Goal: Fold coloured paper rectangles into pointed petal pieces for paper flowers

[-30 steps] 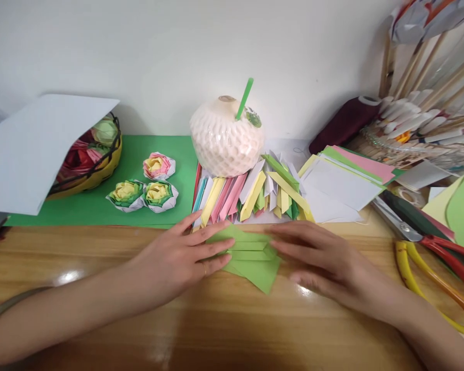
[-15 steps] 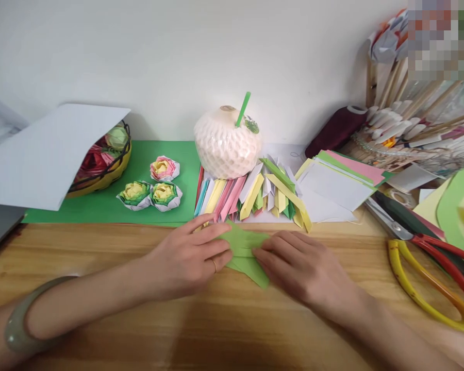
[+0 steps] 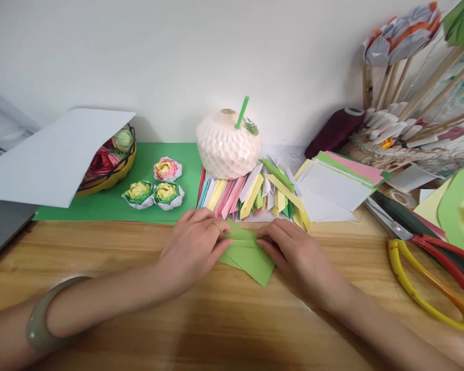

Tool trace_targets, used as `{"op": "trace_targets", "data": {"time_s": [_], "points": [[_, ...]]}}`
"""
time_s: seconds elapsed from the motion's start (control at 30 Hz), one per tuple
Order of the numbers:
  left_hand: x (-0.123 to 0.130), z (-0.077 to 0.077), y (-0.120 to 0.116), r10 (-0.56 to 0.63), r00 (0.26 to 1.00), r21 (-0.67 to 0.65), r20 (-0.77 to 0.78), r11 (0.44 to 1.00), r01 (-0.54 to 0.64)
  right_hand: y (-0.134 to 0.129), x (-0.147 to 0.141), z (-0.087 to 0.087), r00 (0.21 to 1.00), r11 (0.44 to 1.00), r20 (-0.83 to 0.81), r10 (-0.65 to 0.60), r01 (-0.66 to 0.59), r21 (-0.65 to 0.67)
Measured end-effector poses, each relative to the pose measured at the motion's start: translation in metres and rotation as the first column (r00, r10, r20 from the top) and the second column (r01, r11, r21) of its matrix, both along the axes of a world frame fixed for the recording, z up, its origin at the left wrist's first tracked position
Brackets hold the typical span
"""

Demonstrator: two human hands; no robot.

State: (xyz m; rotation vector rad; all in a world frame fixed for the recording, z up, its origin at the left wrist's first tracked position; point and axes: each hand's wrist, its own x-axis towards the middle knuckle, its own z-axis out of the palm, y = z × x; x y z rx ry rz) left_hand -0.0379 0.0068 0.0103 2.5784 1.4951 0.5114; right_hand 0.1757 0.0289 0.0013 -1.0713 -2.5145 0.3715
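Note:
A light green sheet of paper (image 3: 251, 257) lies on the wooden table, with a fold line running across it and a corner pointing toward me. My left hand (image 3: 197, 242), with a ring and a bangle on its arm, pinches the paper's left side between thumb and curled fingers. On the right side, my right hand (image 3: 294, 252) grips the paper's edge, fingers bent and thumb below. Just beyond the paper, folded strips (image 3: 251, 196) in pink, yellow, white and green lie in a row.
Behind the strips stands a white textured pot (image 3: 228, 147) with a green straw. Three paper flowers (image 3: 166, 193) and a basket (image 3: 116, 175) are at left. Scissors (image 3: 413, 237), paper sheets (image 3: 332, 185) and a dark thread spool (image 3: 334, 131) are at right.
My left hand's fingers have gone from stretched over the paper to curled, with the thumb now visible below. My right hand has shifted slightly. The view has moved a little.

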Motion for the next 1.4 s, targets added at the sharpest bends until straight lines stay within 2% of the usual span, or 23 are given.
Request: {"op": "trace_targets", "data": {"time_s": [0.23, 0.47, 0.67, 0.77, 0.87, 1.03, 1.2, 1.4], "points": [[0.002, -0.002, 0.001, -0.037, 0.992, 0.137, -0.121, 0.989, 0.054, -0.001, 0.001, 0.001, 0.999, 0.999, -0.032, -0.041, 0.040, -0.032], [-0.001, -0.002, 0.001, -0.077, 0.995, 0.103, -0.067, 0.991, 0.084, 0.000, 0.002, 0.001, 0.999, 1.000, -0.019, 0.026, -0.027, -0.013], [-0.001, -0.001, 0.000, -0.098, 0.994, 0.106, 0.053, 0.990, 0.092, 0.000, 0.003, 0.002, 0.991, 0.993, -0.106, 0.085, -0.075, 0.090], [-0.002, -0.001, 0.002, -0.167, 0.973, 0.139, 0.158, 0.980, 0.146, -0.001, 0.004, 0.006, 0.985, 0.984, -0.140, 0.098, -0.075, 0.161], [-0.002, -0.003, 0.002, -0.243, 0.940, 0.217, 0.239, 0.957, 0.192, -0.003, 0.003, 0.011, 0.985, 0.975, -0.137, 0.109, -0.078, 0.210], [0.000, -0.005, -0.002, -0.270, 0.926, 0.280, 0.263, 0.940, 0.194, -0.011, -0.010, 0.014, 0.986, 0.956, -0.079, 0.148, -0.122, 0.268], [0.005, -0.001, -0.007, -0.257, 0.899, 0.228, 0.355, 0.956, 0.183, -0.017, -0.018, 0.015, 0.982, 0.961, -0.087, 0.166, -0.142, 0.238], [0.005, 0.004, -0.009, -0.176, 0.829, 0.061, 0.530, 0.984, 0.170, -0.017, -0.012, 0.016, 0.971, 0.949, -0.110, 0.211, -0.176, 0.262]]}}
